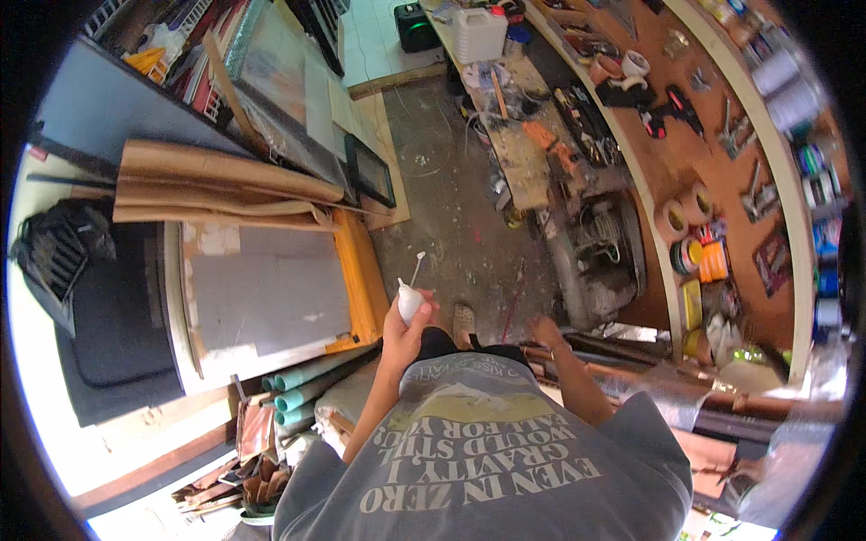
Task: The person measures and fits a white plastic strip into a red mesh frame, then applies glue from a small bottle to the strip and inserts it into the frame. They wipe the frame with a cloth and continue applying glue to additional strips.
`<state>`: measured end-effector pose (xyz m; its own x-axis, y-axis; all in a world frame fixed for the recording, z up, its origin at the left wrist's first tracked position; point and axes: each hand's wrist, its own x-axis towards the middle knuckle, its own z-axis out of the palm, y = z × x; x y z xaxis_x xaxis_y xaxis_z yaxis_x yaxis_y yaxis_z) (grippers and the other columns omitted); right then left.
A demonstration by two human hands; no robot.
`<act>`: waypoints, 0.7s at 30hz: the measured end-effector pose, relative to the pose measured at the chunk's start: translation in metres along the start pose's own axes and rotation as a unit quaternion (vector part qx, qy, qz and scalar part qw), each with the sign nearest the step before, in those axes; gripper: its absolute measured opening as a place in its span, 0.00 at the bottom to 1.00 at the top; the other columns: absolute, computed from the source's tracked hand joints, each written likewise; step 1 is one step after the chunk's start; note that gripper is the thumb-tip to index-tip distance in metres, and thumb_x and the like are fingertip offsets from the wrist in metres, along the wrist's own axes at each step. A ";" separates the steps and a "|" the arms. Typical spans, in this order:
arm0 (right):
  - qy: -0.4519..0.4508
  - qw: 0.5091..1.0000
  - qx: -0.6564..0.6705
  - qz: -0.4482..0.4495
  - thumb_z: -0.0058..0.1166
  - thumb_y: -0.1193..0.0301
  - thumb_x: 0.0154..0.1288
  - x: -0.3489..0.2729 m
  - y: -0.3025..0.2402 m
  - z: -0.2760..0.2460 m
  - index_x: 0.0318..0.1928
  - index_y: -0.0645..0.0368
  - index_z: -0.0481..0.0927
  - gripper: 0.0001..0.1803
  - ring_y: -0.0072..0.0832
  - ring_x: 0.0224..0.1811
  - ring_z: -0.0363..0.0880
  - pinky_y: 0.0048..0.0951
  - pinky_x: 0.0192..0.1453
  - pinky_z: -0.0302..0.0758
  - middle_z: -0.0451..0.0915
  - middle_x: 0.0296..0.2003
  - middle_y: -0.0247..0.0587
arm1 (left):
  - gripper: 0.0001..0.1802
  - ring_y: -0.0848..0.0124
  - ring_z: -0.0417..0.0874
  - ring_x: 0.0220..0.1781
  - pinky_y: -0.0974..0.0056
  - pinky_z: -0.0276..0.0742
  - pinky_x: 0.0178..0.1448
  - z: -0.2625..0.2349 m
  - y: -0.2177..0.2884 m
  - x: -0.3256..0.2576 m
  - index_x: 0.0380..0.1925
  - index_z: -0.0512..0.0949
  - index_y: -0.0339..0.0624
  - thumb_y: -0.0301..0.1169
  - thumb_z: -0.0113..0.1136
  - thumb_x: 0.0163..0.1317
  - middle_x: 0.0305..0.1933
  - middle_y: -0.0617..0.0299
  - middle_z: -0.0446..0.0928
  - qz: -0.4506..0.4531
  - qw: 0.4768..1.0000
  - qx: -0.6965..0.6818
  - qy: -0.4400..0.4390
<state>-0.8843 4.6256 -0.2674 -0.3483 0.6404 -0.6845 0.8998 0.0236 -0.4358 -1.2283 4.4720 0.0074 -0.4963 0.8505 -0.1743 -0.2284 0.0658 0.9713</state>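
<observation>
My left hand (402,338) is closed around a small white squeeze bottle (410,305) with a pointed nozzle, held upright in front of my body. Just beyond the bottle a thin stick with a white tip (418,265) shows; whether the same hand holds it I cannot make out. Low on the other side, my right hand (545,332) hangs by my hip, near the lower shelf edge. Its fingers are small and blurred, and nothing held shows in it.
A cluttered workbench (523,171) runs along the right, bearing a white jug (479,36). Shelves beyond hold tape rolls (686,213), a drill (672,115) and cans. Brown paper (216,180), framed panels and green tubes (298,397) stand left. Concrete floor (419,144) lies ahead.
</observation>
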 end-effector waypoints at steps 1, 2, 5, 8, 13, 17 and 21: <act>0.024 0.997 0.069 -0.030 0.51 0.61 0.69 0.027 -0.036 -0.038 0.44 0.62 0.81 0.17 0.52 0.47 0.81 0.45 0.50 0.75 0.84 0.43 0.55 | 0.17 0.73 0.80 0.39 0.66 0.77 0.43 -0.002 0.002 0.026 0.51 0.73 0.35 0.37 0.58 0.71 0.40 0.59 0.79 0.001 1.000 -0.003 0.001; 0.080 0.993 0.052 -0.070 0.51 0.60 0.69 0.052 -0.070 -0.071 0.45 0.62 0.81 0.17 0.52 0.47 0.81 0.46 0.50 0.75 0.84 0.43 0.55 | 0.17 0.73 0.80 0.39 0.66 0.77 0.43 -0.002 0.003 0.054 0.51 0.73 0.35 0.37 0.58 0.71 0.40 0.59 0.79 0.001 1.000 -0.006 -0.001; 0.180 0.975 0.021 -0.130 0.50 0.56 0.72 0.123 -0.179 -0.144 0.48 0.62 0.79 0.21 0.51 0.47 0.83 0.44 0.50 0.77 0.84 0.42 0.54 | 0.18 0.73 0.79 0.40 0.66 0.77 0.45 -0.013 0.009 0.130 0.51 0.73 0.35 0.38 0.59 0.71 0.41 0.59 0.80 0.007 1.000 -0.021 0.010; 0.191 0.960 0.082 -0.190 0.48 0.55 0.73 0.186 -0.261 -0.192 0.49 0.61 0.78 0.21 0.50 0.47 0.83 0.43 0.50 0.78 0.84 0.42 0.54 | 0.16 0.75 0.80 0.42 0.69 0.76 0.47 -0.021 0.023 0.206 0.51 0.74 0.36 0.35 0.59 0.71 0.43 0.60 0.81 -0.008 1.000 -0.026 0.012; 0.166 0.956 0.073 -0.233 0.51 0.62 0.72 0.244 -0.385 -0.232 0.45 0.62 0.79 0.15 0.50 0.43 0.84 0.45 0.47 0.78 0.84 0.37 0.55 | 0.16 0.74 0.80 0.45 0.68 0.76 0.50 -0.039 0.050 0.334 0.51 0.74 0.36 0.35 0.60 0.71 0.44 0.60 0.81 -0.001 0.999 -0.031 0.021; 0.168 0.937 0.102 -0.289 0.51 0.62 0.72 0.279 -0.484 -0.278 0.44 0.64 0.79 0.15 0.48 0.43 0.83 0.43 0.47 0.78 0.83 0.38 0.54 | 0.17 0.74 0.80 0.46 0.67 0.77 0.50 -0.060 0.073 0.428 0.52 0.74 0.36 0.35 0.60 0.71 0.45 0.60 0.80 0.011 1.000 -0.009 0.023; 0.171 0.926 0.138 -0.307 0.52 0.62 0.71 0.337 -0.576 -0.341 0.44 0.64 0.79 0.15 0.50 0.44 0.82 0.43 0.49 0.77 0.83 0.40 0.54 | 0.16 0.73 0.80 0.45 0.66 0.78 0.51 -0.080 0.096 0.502 0.52 0.74 0.37 0.34 0.60 0.71 0.46 0.59 0.80 0.009 0.999 -0.009 0.051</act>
<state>-1.4304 5.0894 -0.0477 -0.6252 0.7785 -0.0544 0.4425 0.2962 -0.8465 -1.5666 4.8635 0.0001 -0.5832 0.7935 -0.1737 -0.2336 0.0410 0.9715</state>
